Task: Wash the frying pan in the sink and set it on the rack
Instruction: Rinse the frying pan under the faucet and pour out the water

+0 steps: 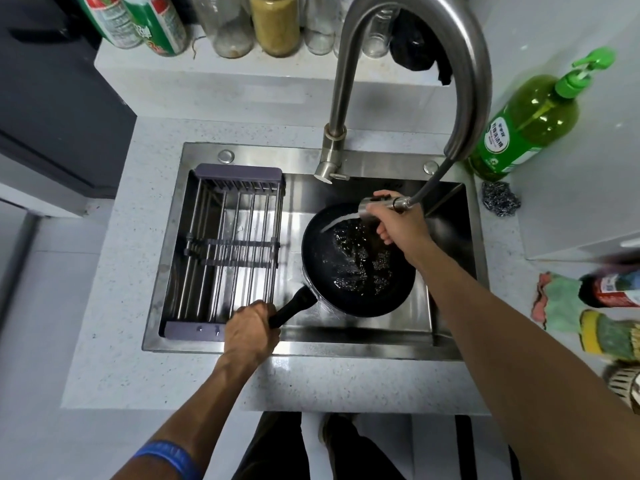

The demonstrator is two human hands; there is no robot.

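— Where was the frying pan (358, 263)?

— In the sink (446, 199), right of the rack (228, 247). I had my left hand (251, 329) wrapped tight round its black handle.

— And the right hand (398, 218)?

— Closed on the pull-out spray head (375, 205), water (341, 221) running into the pan.

Frying pan (358, 261): black, faint speckle inside, black handle. Sink (388, 336): brushed steel grey. Rack (228, 251): silver rods, dull purple-grey end bars. Faucet (408, 64): matte steel grey. Counter (138, 258): pale grey-white, fine dark flecks. Soap bottle (530, 123) at counter's right edge: translucent yellow-green, bright green pump, green-and-white label. Scourer (500, 198) beside it: dark silver. Cloth (557, 299) at right edge: mint green, pink trim. Wristband (169, 457) on left arm: blue. Jar (275, 24) at back edge: mustard yellow.
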